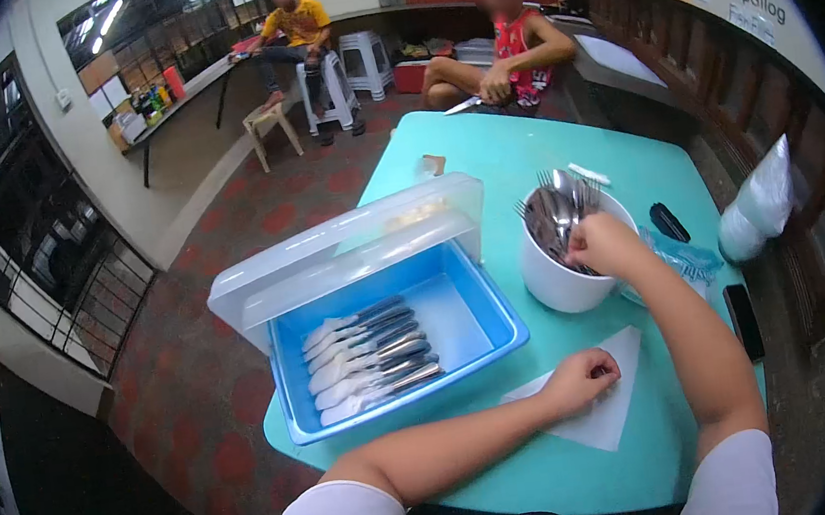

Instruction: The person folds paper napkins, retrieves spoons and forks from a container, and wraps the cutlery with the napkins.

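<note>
My right hand (607, 245) reaches over the rim of a white bucket (561, 287), its fingers pinched together among the forks and spoons (553, 210) standing in it. Which piece it grips, if any, is hidden. My left hand (582, 381) rests on a white paper napkin (610, 418) laid flat on the table. Its fingers are curled closed, and what they may hold I cannot make out. Left of the bucket is a blue plastic tray (475, 321) with its clear lid (351, 249) tilted up. Several napkin-wrapped cutlery sets (368, 363) lie side by side in it.
On the turquoise table (521, 145) a black phone (742, 321), a dark object (669, 222) and a plastic bag (685, 264) lie at the right. A wrapped stack (755, 206) stands beyond. Across the table a person (517, 55) holds a knife (464, 105); another person (296, 33) sits farther back.
</note>
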The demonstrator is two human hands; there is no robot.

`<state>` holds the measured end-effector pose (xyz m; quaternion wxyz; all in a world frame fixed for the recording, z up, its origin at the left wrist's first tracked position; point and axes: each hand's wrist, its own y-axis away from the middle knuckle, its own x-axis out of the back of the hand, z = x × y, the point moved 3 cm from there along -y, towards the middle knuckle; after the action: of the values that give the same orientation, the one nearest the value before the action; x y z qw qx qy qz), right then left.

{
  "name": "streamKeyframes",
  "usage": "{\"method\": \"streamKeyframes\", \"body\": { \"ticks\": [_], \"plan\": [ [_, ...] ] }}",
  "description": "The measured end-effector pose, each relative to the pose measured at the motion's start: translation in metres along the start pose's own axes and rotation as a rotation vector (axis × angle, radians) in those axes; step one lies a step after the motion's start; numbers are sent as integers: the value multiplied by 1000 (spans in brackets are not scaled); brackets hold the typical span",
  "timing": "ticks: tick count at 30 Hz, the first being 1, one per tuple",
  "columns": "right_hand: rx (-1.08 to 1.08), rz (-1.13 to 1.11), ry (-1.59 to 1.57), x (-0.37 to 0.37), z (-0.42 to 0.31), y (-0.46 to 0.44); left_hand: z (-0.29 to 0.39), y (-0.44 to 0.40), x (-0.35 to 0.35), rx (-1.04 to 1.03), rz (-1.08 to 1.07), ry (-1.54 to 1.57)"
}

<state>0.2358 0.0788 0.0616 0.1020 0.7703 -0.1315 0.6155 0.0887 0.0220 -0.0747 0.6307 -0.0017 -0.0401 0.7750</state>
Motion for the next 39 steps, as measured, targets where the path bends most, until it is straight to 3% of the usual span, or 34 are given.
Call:
{"method": "streamKeyframes", "body": {
  "ticks": [4, 7, 10, 13, 19, 20, 23, 27, 29, 33, 39],
  "plan": [
    [105, 1, -147, 17, 1, 16, -2, -2, -3, -7, -13, 50],
    [48, 251, -219, 40, 1, 22, -2, -2, -4, -3, -20, 70],
    [219, 712, -479, 72, -6, 48, 4, 0, -1, 16, -22, 74],
    [147, 598, -779, 85, -6, 102, 3, 1, -3, 20, 13, 151],
    [-296, 170, -707, 5, 21, 199, -12, -4, -3, 85, 11, 778],
    [-268, 173, -655, -14, 24, 209, -9, -3, 0, 114, 12, 839],
    [-306, 164, -625, -44, 24, 221, 20, 6, 4, 99, 11, 581],
    [-384, 123, -581, -40, 13, 219, 4, 3, -3, 25, 182, 504],
    [-182, 196, -303, -26, 29, 209, -1, 0, 1, 104, 187, 462],
    [-64, 567, -285, 48, 21, 151, 2, 1, 2, 145, 135, 497],
    [-106, 571, -171, 46, 41, 44, 4, 5, 2, 157, 100, 533]
  ]
}}
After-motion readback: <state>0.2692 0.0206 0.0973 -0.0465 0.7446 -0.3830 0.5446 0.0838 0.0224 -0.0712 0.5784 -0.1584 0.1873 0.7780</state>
